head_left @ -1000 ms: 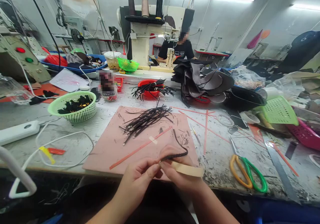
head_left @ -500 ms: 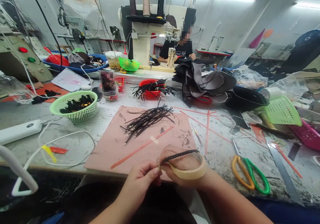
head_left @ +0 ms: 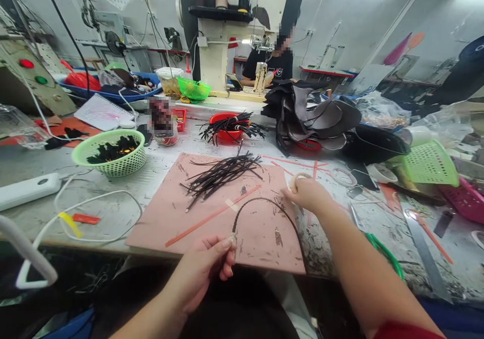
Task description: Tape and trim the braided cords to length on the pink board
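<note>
My left hand [head_left: 209, 261] is closed in a pinch on one end of a black braided cord [head_left: 260, 199], just past the near edge of a pink board [head_left: 260, 251]. From there the cord arches over the board and hangs down at its right edge. My right hand [head_left: 308, 194] reaches to the board's right side, its fingers closed on a roll of masking tape [head_left: 297, 178], which they partly hide. Ahead of both hands, a pile of black cords [head_left: 223, 175] lies on the board beside a thin red strip [head_left: 212, 217].
Scissors [head_left: 385, 253], partly behind my right forearm, and a steel ruler [head_left: 427, 258] lie at right. A green basket [head_left: 126, 162] of black pieces stands left. Behind the board are a red bowl [head_left: 229, 136] with cords and stacked dark pieces [head_left: 310, 112]. A co-worker [head_left: 278, 64] sits beyond.
My hands have moved apart. My right hand went right and forward with the tape roll, which earlier hung around that hand. The braided cord now arches out from my left hand.
</note>
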A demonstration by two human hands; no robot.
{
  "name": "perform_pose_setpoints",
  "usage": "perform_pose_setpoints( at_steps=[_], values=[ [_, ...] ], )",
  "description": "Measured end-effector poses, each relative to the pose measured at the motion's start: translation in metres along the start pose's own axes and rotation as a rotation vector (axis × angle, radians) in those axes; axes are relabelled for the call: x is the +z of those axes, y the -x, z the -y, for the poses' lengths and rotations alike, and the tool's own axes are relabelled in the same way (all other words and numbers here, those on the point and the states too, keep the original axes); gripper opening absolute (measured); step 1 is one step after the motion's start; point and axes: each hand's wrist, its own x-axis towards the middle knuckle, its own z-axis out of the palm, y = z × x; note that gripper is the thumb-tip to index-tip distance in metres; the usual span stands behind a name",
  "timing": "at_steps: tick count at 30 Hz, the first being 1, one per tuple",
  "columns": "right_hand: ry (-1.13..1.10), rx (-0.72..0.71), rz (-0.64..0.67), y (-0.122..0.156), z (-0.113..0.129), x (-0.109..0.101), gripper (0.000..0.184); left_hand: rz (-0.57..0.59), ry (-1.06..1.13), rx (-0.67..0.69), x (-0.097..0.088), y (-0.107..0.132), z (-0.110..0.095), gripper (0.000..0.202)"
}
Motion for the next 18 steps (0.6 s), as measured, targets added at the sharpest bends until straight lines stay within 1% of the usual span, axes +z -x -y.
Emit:
perform_pose_setpoints(
  at_steps=[2, 3, 5, 6, 7, 9, 11, 12, 14, 15, 18],
  values=[
    [0.020, 0.050, -0.011, 0.008, -0.009, -0.002, 0.044, 0.001, -0.011, -0.005, 0.000, 0.001, -0.001, 0.026],
    [0.024, 0.089, -0.037, 0.016, -0.015, -0.003, 0.045, 0.002, -0.018, -0.011, -0.001, 0.002, -0.002, 0.025],
    [0.053, 0.209, -0.111, 0.038, -0.030, -0.002, 0.042, 0.001, -0.030, -0.021, -0.001, 0.002, -0.002, 0.024],
    [0.085, 0.296, -0.124, 0.051, -0.038, 0.000, 0.039, -0.001, -0.034, -0.025, -0.001, 0.001, -0.002, 0.023],
    [0.128, 0.392, -0.093, 0.065, -0.046, 0.003, 0.038, -0.005, -0.036, -0.028, -0.002, 0.000, -0.002, 0.022],
    [0.192, 0.542, 0.076, 0.092, -0.060, 0.012, 0.034, -0.022, -0.037, -0.033, -0.002, -0.001, -0.002, 0.020],
    [0.199, 0.566, 0.194, 0.112, -0.069, 0.022, 0.035, -0.037, -0.037, -0.039, -0.002, -0.004, -0.001, 0.019],
    [0.189, 0.551, 0.205, 0.119, -0.071, 0.026, 0.036, -0.040, -0.035, -0.040, -0.002, -0.004, 0.000, 0.018],
    [0.162, 0.525, 0.156, 0.126, -0.074, 0.033, 0.040, -0.032, -0.032, -0.037, -0.002, -0.005, 0.000, 0.017],
    [0.139, 0.537, 0.120, 0.127, -0.074, 0.035, 0.041, -0.028, -0.031, -0.034, -0.002, -0.005, 0.000, 0.017],
    [-0.026, 0.642, -0.044, 0.126, -0.077, 0.037, 0.053, -0.038, -0.038, -0.020, -0.002, -0.002, -0.001, 0.018]
  ],
)
